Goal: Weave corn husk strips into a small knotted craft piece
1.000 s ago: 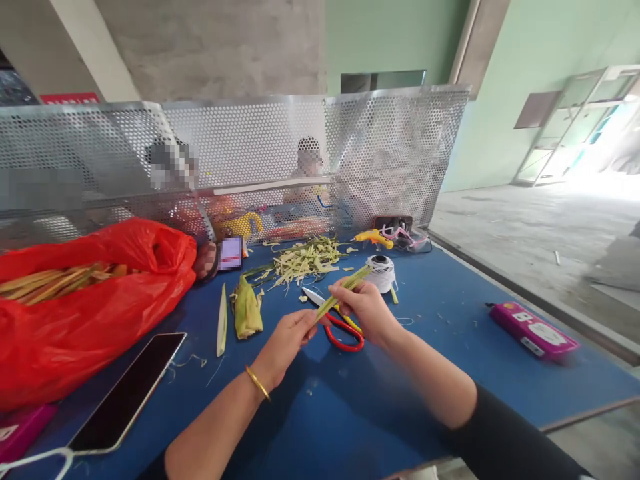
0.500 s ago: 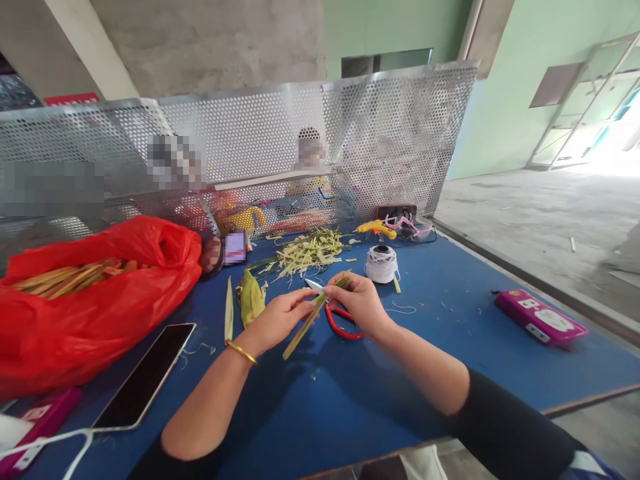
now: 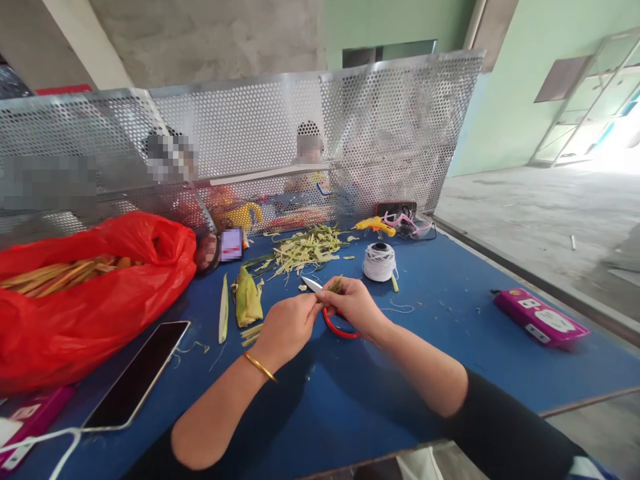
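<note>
My left hand, with a gold bangle at the wrist, is closed over a thin bundle of green-brown leaf strips. My right hand pinches the same bundle near its upper end; the fingertips of both hands meet there. The left hand covers the lower part of the bundle. Below the hands, red-handled scissors lie on the blue table, blade pointing away. Left of them are a yellow-green husk, one long pale leaf strip and a few short strips partly behind my left wrist.
Leaf scraps are heaped behind the hands. White string, a yellow glue gun and safety glasses stand right of them. A red bag, phone and purple case flank the work. Perforated metal screens close the back.
My left hand has moved right and closed over the bundle's lower length, which was showing before. My right hand keeps its pinch. The short strips beside the left wrist now show.
</note>
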`<state>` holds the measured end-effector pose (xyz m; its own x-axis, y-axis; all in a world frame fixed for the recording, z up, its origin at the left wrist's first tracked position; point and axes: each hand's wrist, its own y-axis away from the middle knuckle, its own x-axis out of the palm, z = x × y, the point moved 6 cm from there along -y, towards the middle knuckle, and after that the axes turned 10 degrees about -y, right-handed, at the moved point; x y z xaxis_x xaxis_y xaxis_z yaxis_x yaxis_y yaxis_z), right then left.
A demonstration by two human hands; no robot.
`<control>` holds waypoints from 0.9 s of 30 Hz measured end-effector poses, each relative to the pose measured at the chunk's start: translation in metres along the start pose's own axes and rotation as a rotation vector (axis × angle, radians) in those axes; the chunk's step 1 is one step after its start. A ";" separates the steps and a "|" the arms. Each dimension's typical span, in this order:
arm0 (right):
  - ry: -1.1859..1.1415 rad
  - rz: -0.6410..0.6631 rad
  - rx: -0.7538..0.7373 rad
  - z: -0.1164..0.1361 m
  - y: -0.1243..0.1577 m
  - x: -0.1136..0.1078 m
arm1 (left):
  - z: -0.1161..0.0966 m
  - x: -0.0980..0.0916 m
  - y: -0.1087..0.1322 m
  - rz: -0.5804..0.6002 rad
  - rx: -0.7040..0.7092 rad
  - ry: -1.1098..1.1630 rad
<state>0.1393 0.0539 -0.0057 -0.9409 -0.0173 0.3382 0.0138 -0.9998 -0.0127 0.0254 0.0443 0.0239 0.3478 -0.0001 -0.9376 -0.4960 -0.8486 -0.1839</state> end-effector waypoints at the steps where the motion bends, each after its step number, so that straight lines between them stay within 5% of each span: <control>1: -0.001 0.008 0.016 -0.001 0.000 0.000 | 0.002 0.001 0.000 -0.001 -0.003 0.006; 4: -0.043 0.001 0.022 0.001 -0.003 -0.003 | 0.009 0.005 -0.002 0.024 -0.044 0.142; 9: -0.258 -0.199 -0.070 0.016 -0.008 -0.025 | 0.018 0.010 -0.005 0.068 -0.119 0.551; 16: -0.117 0.138 0.079 -0.004 -0.001 0.006 | 0.021 0.016 -0.003 0.076 -0.108 0.578; 27: -0.069 0.158 0.009 -0.006 -0.001 0.006 | 0.019 0.024 0.001 0.323 -0.254 0.992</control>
<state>0.1321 0.0552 -0.0090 -0.9013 -0.1747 0.3964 0.1633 -0.9846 -0.0626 0.0182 0.0533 -0.0039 0.7773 -0.5768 -0.2514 -0.5399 -0.8166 0.2042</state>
